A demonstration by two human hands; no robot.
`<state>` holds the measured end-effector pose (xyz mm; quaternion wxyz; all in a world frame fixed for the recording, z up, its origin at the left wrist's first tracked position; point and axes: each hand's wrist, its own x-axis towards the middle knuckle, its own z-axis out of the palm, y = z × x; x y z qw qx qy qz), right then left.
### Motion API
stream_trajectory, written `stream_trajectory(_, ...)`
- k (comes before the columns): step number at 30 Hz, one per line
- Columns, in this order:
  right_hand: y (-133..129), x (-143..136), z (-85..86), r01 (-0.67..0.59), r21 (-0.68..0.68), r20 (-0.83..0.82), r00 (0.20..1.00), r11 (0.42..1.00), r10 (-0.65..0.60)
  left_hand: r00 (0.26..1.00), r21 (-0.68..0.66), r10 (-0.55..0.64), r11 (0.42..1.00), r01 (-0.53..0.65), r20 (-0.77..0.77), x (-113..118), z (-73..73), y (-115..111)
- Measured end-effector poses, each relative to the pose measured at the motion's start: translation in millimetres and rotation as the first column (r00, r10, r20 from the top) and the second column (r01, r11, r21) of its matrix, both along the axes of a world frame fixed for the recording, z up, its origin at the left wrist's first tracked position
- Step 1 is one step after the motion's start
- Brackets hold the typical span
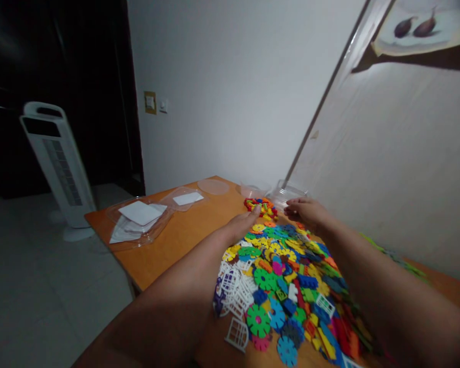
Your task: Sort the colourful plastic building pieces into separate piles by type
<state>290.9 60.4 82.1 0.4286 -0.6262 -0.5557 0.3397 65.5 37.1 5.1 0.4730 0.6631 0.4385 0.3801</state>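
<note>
A large heap of colourful plastic pieces (276, 250), with notched discs and bricks in it, covers the near part of the orange table (184, 230). White window-shaped pieces (235, 294) lie along its left side. Beyond the heap is a smaller pile of red, yellow and green pieces (266, 207). My left hand (245, 223) is at the left of that pile, thumb up; its fingers are mostly hidden. On the other side, my right hand (304, 212) is above the heap's far right, near a clear container (287, 191), its fingers bent together; what they hold, if anything, is too small to tell.
A clear tray with white papers (140, 212) stands at the table's left corner. Beside it lie a clear lid with a white card (187, 198) and a round lid (213, 186). Green pieces (400, 263) lie by the wall at right. A white tower fan (57, 158) stands on the floor.
</note>
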Motion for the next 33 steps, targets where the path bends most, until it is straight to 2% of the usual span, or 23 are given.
stream_trajectory(4,-55,39,1.3,-0.052,-0.037,0.047,0.997,0.998,0.053,0.998,-0.040,-0.032,0.999,0.034,0.058,-1,-1.9,1)
stream_trajectory(6,-83,61,-0.3,-0.150,-0.091,0.157,0.974,0.984,0.163,0.996,-0.088,-0.042,0.995,0.048,0.073,-1,-2.9,3)
stream_trajectory(10,-126,100,-7.8,-0.284,-0.276,0.336,0.867,0.918,0.369,0.991,-0.147,-0.051,0.987,0.069,0.121,-1,-4.8,7)
stream_trajectory(13,-146,113,-16.9,-0.359,-0.342,0.405,0.778,0.868,0.481,0.989,-0.169,-0.050,0.983,0.074,0.142,-1,-6.4,10)
stream_trajectory(16,-157,112,-25.8,-0.342,-0.390,0.487,0.712,0.855,0.507,0.987,-0.176,-0.045,0.982,0.073,0.155,-2,-7.7,12)
stream_trajectory(19,-160,103,-31.6,-0.277,-0.393,0.581,0.665,0.877,0.470,0.983,-0.177,-0.056,0.980,0.088,0.177,-3,-7.6,11)
stream_trajectory(26,-157,87,-30.4,-0.150,-0.350,0.767,0.521,0.925,0.375,0.978,-0.187,-0.021,0.981,0.060,0.206,-1,-3.3,5)
stream_trajectory(29,-158,84,-29.6,-0.144,-0.358,0.764,0.523,0.923,0.378,0.979,-0.189,-0.030,0.980,0.069,0.201,-2,-2.1,5)
stream_trajectory(33,-158,90,-32.5,-0.162,-0.349,0.699,0.611,0.923,0.372,0.979,-0.185,-0.058,0.978,0.095,0.194,-3,-2.9,7)
